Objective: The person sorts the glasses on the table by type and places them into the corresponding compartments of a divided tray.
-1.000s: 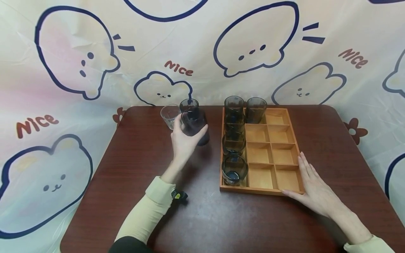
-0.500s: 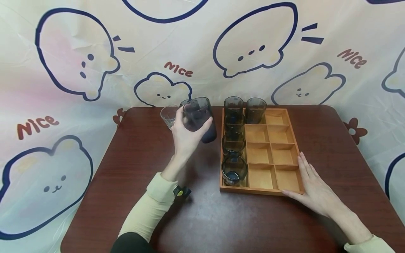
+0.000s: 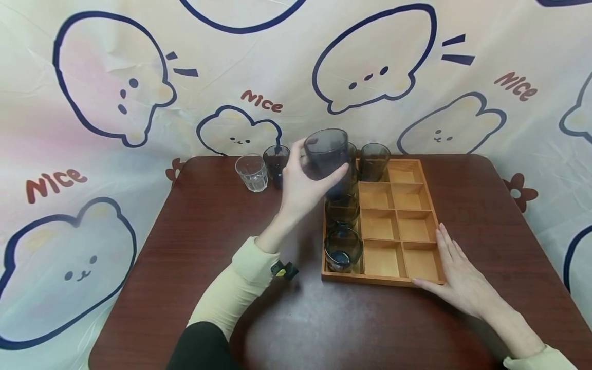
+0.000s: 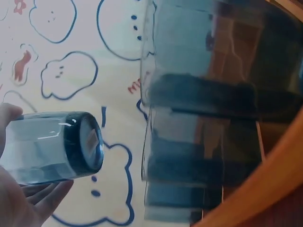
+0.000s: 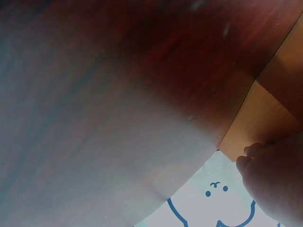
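My left hand (image 3: 298, 187) grips a dark tinted drinking glass (image 3: 326, 149), held up over the back left part of a wooden divided tray (image 3: 370, 280). In the left wrist view the same glass (image 4: 45, 149) lies sideways across the picture, its thick base pointing away from the palm. Several dark glasses stand in the tray's left column, such as the nearest glass (image 3: 343, 252); those at the back are partly hidden by the held one. Another dark glass (image 3: 374, 163) stands in the back row. My right hand (image 3: 467, 282) rests with straight fingers against the tray's right front corner.
Left of the tray, near the table's far edge, stand a clear glass (image 3: 253, 174) and a dark glass (image 3: 276, 169), close together. A patterned cloth (image 3: 361, 118) hangs behind the brown table (image 3: 194, 246).
My left hand has carried the dark glass rightward and up, from beside the other two glasses to over the tray's left column. My right hand and the tray have stayed put.
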Demonstrator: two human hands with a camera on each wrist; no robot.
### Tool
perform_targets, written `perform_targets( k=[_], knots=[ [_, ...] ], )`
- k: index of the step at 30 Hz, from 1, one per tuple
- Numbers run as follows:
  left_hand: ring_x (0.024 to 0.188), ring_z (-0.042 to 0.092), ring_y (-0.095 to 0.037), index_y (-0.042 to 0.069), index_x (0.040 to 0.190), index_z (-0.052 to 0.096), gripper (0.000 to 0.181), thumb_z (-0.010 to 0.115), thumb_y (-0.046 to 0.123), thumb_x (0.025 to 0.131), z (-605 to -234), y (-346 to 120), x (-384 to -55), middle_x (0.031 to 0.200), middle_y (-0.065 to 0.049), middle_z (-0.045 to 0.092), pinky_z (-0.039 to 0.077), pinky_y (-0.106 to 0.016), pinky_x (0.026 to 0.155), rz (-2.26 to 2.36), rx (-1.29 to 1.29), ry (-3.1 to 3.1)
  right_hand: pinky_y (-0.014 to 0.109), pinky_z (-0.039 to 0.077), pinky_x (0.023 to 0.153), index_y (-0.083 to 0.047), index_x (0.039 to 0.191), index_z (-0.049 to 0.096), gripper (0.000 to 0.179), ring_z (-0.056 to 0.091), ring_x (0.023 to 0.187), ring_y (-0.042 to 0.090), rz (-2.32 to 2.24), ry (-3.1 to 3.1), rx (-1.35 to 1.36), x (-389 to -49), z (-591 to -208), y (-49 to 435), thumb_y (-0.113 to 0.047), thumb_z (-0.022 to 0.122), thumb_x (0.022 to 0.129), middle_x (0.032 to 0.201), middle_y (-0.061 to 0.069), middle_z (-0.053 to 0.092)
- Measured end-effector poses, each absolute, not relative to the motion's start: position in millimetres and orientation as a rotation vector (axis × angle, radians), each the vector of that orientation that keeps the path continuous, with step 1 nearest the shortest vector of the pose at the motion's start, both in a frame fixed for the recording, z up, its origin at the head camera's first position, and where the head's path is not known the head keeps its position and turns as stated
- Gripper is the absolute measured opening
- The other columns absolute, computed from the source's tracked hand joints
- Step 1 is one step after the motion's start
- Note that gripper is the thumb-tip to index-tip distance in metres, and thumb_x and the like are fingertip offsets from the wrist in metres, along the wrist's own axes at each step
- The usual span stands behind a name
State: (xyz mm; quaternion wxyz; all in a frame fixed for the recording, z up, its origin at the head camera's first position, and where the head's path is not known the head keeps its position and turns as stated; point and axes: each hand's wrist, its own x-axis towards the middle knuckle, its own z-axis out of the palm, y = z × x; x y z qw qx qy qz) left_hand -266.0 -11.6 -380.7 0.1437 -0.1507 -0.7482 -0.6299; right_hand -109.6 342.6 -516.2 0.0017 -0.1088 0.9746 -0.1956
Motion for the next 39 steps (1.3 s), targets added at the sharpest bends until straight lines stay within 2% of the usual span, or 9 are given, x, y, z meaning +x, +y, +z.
perform_targets(
  k=[10,18,22,25,28,34,39],
  knots=[
    [0.127,0.074,-0.024,0.017,0.154,0.043,0.082,0.092,0.024,0.088,-383.0,27.2,-281.9,0.142,-0.007,0.07,0.063,-0.038,0.1,-1.959,-0.655,-2.305,0.007,-0.018,0.123,-0.002,0.175,-0.006,0.131,0.006,0.173,0.041,-0.618,3.065,-0.345,-109.8,-516.6,343.5,-0.057,0.082,0.094,0.186,0.022,-0.006],
    [0.132,0.059,-0.025,0.016,0.157,0.033,0.092,0.092,0.027,0.087,-396.7,45.5,-296.8,0.151,-0.009,0.05,0.059,-0.033,0.1,-1.865,-0.752,-2.473,0.008,-0.018,0.123,-0.003,0.175,-0.006,0.131,0.008,0.172,0.044,-0.626,3.051,-0.322,-109.4,-515.0,343.5,-0.058,0.082,0.095,0.186,0.021,-0.007],
    [0.137,0.059,-0.025,0.018,0.158,0.038,0.093,0.095,0.029,0.085,-407.1,52.1,-303.6,0.154,-0.009,0.054,0.059,-0.04,0.108,-1.774,-0.75,-2.526,0.009,-0.019,0.124,-0.004,0.175,-0.008,0.131,0.008,0.172,0.045,-0.635,3.038,-0.311,-109.1,-515.2,343.3,-0.058,0.081,0.095,0.186,0.02,-0.008],
    [0.146,0.057,-0.026,0.019,0.159,0.044,0.094,0.098,0.03,0.082,-416.2,54.2,-307.8,0.157,-0.007,0.057,0.054,-0.047,0.118,-1.705,-0.716,-2.563,0.009,-0.019,0.124,-0.005,0.175,-0.008,0.132,0.008,0.172,0.045,-0.64,3.029,-0.302,-108.8,-516.2,342.5,-0.059,0.081,0.095,0.186,0.02,-0.009],
    [0.148,0.056,-0.028,0.017,0.16,0.047,0.095,0.098,0.03,0.082,-420.8,55.6,-311.4,0.158,-0.007,0.059,0.051,-0.051,0.121,-1.655,-0.691,-2.61,0.011,-0.018,0.126,-0.005,0.175,-0.008,0.132,0.01,0.172,0.046,-0.634,3.029,-0.3,-109.1,-516.5,342.1,-0.06,0.081,0.095,0.186,0.02,-0.009],
    [0.147,0.06,-0.026,0.011,0.159,0.047,0.096,0.099,0.029,0.08,-420.7,62.7,-319.4,0.157,-0.01,0.063,0.053,-0.044,0.121,-1.507,-0.758,-2.712,0.014,-0.018,0.128,-0.004,0.175,-0.008,0.132,0.01,0.172,0.046,-0.617,3.045,-0.31,-110.7,-515.6,343.9,-0.059,0.081,0.094,0.186,0.021,-0.008],
    [0.142,0.064,-0.021,0.016,0.159,0.045,0.101,0.1,0.036,0.077,-446.5,75.1,-343.1,0.158,-0.005,0.062,0.055,-0.038,0.116,-1.331,-0.804,-2.8,0.008,-0.018,0.124,-0.003,0.175,-0.007,0.132,0.008,0.173,0.043,-0.612,3.056,-0.335,-110.3,-516.5,344.4,-0.058,0.082,0.094,0.186,0.022,-0.006]
  ],
)
